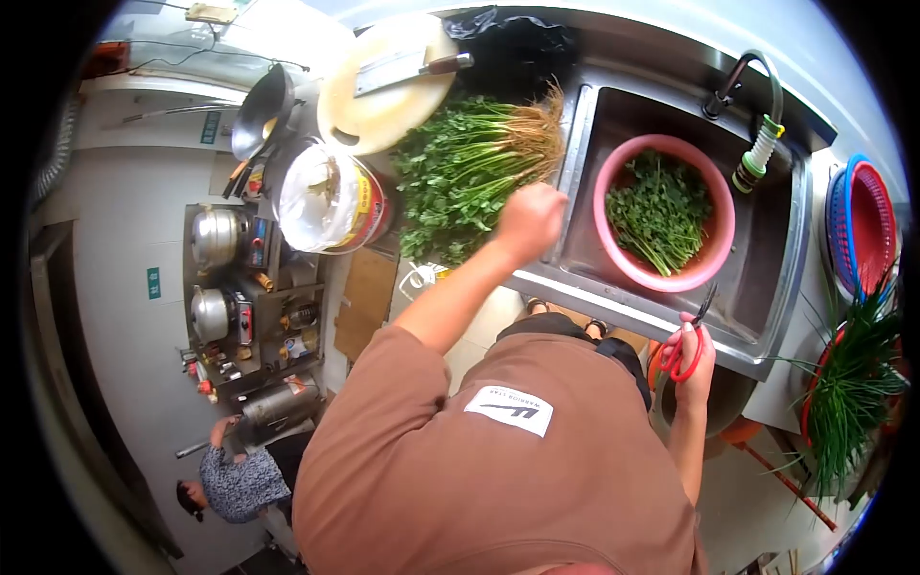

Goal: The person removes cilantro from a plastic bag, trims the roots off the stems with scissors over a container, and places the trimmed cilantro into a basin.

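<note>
Grn leafy herbs (465, 158), stringy tan roots (539, 129), red-hndl scissors (698, 347)

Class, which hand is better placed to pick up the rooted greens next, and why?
Probably the left hand: it is close beside the rooted greens, though its curled fingers hide whether it holds anything. The right hand is farther off, near the sink's front edge, and holds red scissors.

Herbs (661, 196) lie in a basin (726, 218), which stands in the sink (762, 254), the tap (762, 146) at the sink's back and stacked baskets (874, 225) to its right. Left of the sink lies a heap of rooted greens (470, 158), a bucket (369, 206) on its left and a chopping board (345, 105) bearing a cleaver (391, 73) behind left. The scissors (701, 319) are in the right hand (694, 360), near the sink's front edge.
</note>
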The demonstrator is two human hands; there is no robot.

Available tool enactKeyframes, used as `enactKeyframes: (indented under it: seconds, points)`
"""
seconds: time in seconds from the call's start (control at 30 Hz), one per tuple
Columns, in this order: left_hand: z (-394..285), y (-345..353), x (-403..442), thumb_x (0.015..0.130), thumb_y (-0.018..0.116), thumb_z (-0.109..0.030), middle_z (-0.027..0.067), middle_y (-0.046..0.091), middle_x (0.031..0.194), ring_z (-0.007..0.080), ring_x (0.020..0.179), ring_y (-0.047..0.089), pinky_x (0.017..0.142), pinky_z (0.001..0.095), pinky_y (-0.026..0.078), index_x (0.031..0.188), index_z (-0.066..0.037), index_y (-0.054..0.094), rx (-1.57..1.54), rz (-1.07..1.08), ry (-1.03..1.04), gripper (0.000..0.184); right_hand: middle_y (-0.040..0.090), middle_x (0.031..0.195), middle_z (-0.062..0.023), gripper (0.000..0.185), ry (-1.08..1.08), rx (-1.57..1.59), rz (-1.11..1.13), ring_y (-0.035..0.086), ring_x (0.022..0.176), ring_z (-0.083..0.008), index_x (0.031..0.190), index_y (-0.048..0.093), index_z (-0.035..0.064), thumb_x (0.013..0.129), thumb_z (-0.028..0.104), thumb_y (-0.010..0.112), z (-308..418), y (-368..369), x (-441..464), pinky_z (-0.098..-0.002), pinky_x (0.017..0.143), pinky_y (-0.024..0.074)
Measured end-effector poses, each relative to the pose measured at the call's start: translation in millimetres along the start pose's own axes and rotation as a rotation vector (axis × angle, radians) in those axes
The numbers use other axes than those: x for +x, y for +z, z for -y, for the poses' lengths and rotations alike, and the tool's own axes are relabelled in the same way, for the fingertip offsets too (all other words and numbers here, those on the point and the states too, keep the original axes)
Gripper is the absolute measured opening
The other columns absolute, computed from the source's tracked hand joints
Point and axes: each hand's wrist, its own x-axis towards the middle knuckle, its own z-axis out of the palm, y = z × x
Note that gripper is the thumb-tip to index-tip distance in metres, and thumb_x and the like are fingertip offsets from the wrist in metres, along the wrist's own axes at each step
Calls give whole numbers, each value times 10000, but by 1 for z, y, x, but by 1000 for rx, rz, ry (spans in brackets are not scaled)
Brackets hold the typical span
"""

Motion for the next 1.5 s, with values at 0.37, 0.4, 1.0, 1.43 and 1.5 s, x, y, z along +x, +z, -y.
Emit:
enactKeyframes:
  seconds: [0.37, 0.4, 1.0, 1.43, 1.5]
  points:
    - [85, -44, -46, 727, 692, -154, 111, 625, 912, 330, 903, 583, 799, 446, 465, 838, -83, 605, 450, 144, -256, 158, 562, 749, -11, 277, 28, -75, 238, 538, 562, -71, 1201, 550, 17, 987, 191, 569, 4, 85, 23, -224, 469, 455]
    - [85, -46, -47, 717, 672, -139, 110, 614, 903, 328, 898, 576, 796, 443, 460, 823, -81, 581, 407, 96, -256, 151, 561, 745, -10, 277, 32, -62, 244, 537, 561, -71, 1201, 549, 13, 988, 189, 568, 0, 88, 22, -223, 464, 453]
    - [97, -12, -90, 665, 706, -119, 86, 550, 840, 299, 813, 573, 720, 435, 430, 782, -111, 604, 482, 19, -210, 156, 570, 730, -14, 290, 71, -116, 176, 534, 540, -71, 1198, 542, 8, 990, 208, 570, -24, 111, 12, -220, 446, 449]
    - [82, -126, -80, 917, 582, -12, 117, 685, 1134, 176, 1026, 631, 929, 323, 484, 1117, -31, 598, -795, -306, -734, 201, 556, 750, -7, 303, 100, -142, 221, 539, 582, -74, 1207, 546, 11, 982, 213, 576, -35, 110, 19, -223, 490, 462]
    - [79, -158, -75, 933, 548, -3, 128, 699, 1087, 150, 990, 635, 905, 304, 496, 1098, -20, 578, -989, -368, -722, 168, 557, 748, -12, 304, 86, -177, 250, 541, 581, -79, 1210, 547, 11, 982, 211, 573, -35, 116, 23, -227, 501, 464]
